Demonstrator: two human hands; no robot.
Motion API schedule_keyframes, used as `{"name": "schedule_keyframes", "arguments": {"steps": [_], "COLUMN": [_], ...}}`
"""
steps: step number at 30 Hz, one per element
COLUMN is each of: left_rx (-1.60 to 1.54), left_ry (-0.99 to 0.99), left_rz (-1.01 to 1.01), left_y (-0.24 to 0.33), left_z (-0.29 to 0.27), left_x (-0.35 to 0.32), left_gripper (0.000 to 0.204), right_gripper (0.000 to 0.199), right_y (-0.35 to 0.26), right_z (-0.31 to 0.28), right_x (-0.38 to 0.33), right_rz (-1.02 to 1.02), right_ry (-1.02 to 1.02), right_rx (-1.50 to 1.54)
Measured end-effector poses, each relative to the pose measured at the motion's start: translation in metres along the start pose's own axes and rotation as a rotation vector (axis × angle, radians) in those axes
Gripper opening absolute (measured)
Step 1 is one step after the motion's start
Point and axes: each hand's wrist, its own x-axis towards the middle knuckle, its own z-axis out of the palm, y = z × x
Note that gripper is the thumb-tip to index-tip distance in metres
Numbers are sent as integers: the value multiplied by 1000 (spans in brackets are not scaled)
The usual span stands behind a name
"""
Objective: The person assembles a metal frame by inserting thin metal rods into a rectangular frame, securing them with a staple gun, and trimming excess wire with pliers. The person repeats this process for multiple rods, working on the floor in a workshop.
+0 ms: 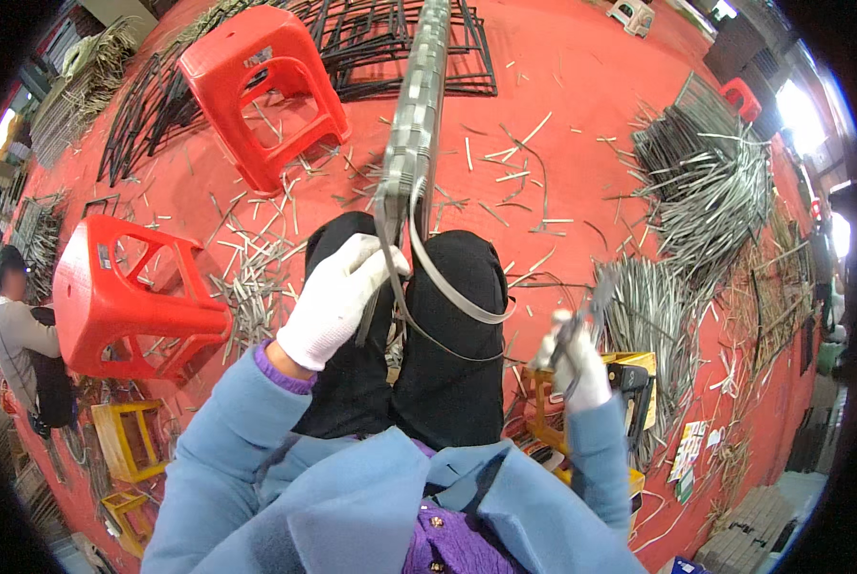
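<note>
A long, narrow woven piece (417, 120) of grey flat strips stretches away from between my knees. My left hand (337, 298), in a white glove, pinches a grey strip (387, 244) at its near end. Another strip (455, 297) bends in a loose loop over my right thigh. Off to the right, clear of the woven piece, my gloved right hand (579, 371) is closed around a dark hand tool (593, 311), blurred, with a shape like pliers or scissors.
Two red plastic stools (98, 297) stand at the left. Black frames (352, 91) lie on the red floor ahead. Bundles of grey strips (711, 182) are heaped at the right, and cut scraps (261, 277) litter the floor. A person (22, 335) is at the far left.
</note>
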Motion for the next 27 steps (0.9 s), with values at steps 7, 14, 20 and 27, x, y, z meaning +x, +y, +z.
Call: {"name": "schedule_keyframes", "arguments": {"steps": [7, 14, 20, 27], "left_rx": [24, -37, 11, 323], "left_ry": [78, 59, 44, 325], "left_rz": [87, 123, 160, 323], "left_y": [-10, -23, -20, -20], "left_z": [-4, -14, -10, -23], "left_x": [0, -1, 3, -3], "left_gripper": [19, 20, 23, 45], "right_gripper": [68, 69, 60, 41], "right_y": [-130, -150, -142, -103], "right_z": [119, 168, 195, 101], "right_x": [73, 70, 68, 38], "right_rz": [237, 365, 293, 333], "right_ry": [-648, -737, -579, -320], "right_rx": [-1320, -1551, -1391, -963]}}
